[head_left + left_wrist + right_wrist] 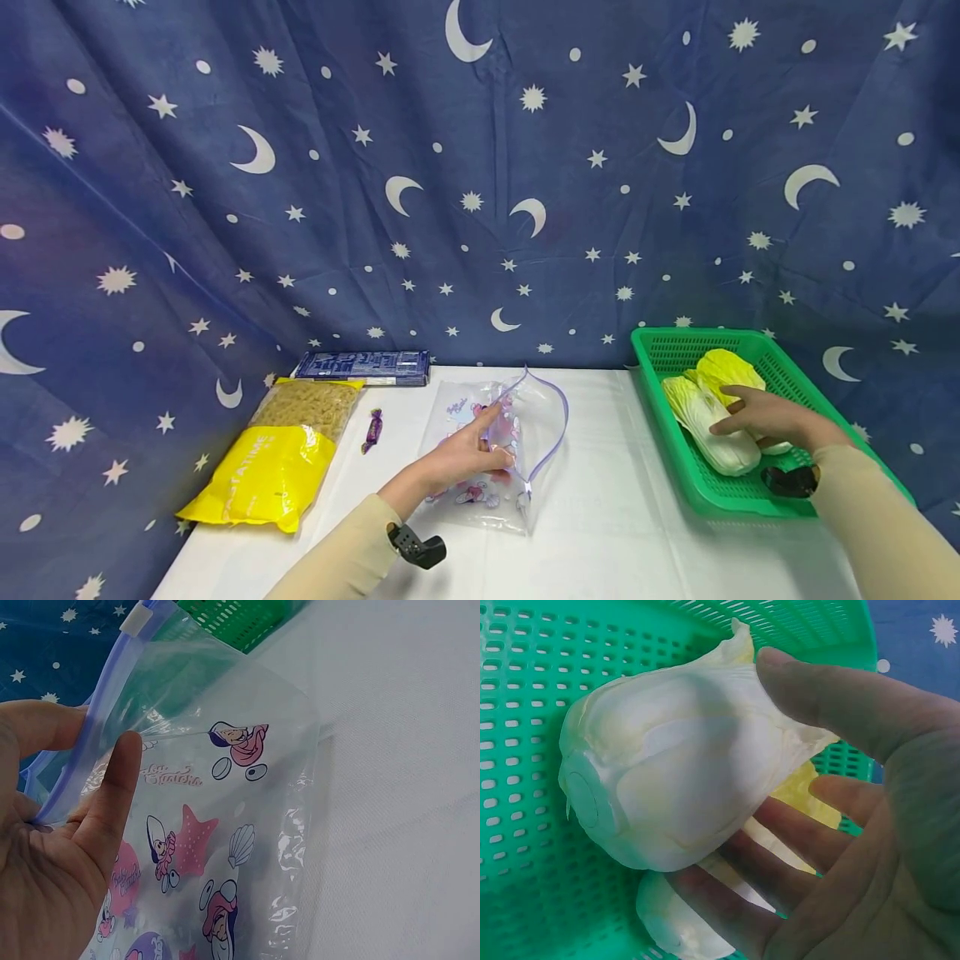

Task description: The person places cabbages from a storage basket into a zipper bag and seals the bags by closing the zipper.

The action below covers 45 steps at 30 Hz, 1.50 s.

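Observation:
A clear zip bag (480, 500) printed with pink and purple cartoon figures lies on the table, its purple-edged mouth spread apart. My left hand (467, 457) holds the bag by that edge; in the left wrist view the thumb (120, 776) lies along the near side of the purple zip strip (94, 724) and the other fingers are beyond it. Inside a green basket (678, 483) are two napa cabbages. My right hand (776, 417) grips the nearer napa cabbage (667, 765), thumb on top and fingers along its lower side. The second cabbage (679, 919) lies beside it, partly covered by those fingers.
At the left lies a yellow bag of pasta (273, 458). A small purple wrapped candy (372, 431) is between it and the zip bag. A flat dark blue box (363, 367) lies at the back, against a blue curtain (480, 250) with moons and stars.

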Available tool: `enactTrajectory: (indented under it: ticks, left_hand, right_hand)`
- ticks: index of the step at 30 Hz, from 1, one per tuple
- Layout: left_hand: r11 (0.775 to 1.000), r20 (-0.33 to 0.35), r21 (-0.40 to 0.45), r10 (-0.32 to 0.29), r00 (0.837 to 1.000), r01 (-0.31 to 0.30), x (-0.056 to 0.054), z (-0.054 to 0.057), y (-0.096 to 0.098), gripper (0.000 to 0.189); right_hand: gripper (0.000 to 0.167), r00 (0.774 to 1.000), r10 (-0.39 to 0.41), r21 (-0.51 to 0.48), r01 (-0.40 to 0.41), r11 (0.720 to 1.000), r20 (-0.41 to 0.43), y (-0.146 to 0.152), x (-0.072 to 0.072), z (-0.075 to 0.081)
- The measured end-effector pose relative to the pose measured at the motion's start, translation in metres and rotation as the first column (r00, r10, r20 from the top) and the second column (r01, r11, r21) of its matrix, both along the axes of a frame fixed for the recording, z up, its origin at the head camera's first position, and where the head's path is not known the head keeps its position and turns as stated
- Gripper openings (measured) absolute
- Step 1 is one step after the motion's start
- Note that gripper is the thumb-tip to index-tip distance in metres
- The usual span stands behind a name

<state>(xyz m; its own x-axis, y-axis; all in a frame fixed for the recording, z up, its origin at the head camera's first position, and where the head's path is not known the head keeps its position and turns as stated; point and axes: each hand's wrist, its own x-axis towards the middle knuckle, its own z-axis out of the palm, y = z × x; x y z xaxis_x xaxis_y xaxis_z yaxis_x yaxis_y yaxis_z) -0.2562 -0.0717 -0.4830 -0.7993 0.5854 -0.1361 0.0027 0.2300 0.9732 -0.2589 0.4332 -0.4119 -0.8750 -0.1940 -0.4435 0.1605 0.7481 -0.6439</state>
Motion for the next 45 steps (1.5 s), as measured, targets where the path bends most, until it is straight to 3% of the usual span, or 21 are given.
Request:
enactTrajectory:
  ticks: [8, 19, 45]
  left_hand:
    - [1.000, 0.010, 0.010, 0.006, 1.000, -0.006, 0.002, 0.002, 0.001, 0.099]
    - [1.000, 0.014, 0.008, 0.016, 1.000, -0.016, 0.004, 0.001, 0.002, 0.098]
    - [0.999, 0.021, 0.033, 0.020, 1.000, -0.020, 0.003, -0.002, 0.003, 0.098]
  right_hand:
    - [0.104, 0.995, -0.048, -0.026, 0.051, 0.998, 0.086, 0.000, -0.009, -0.011]
    - [0.108, 0.986, -0.077, -0.072, 0.088, 0.993, 0.151, -0.002, -0.010, -0.012]
    - [0.104, 0.984, -0.075, -0.045, 0.083, 0.996, 0.160, 0.000, -0.010, -0.013]
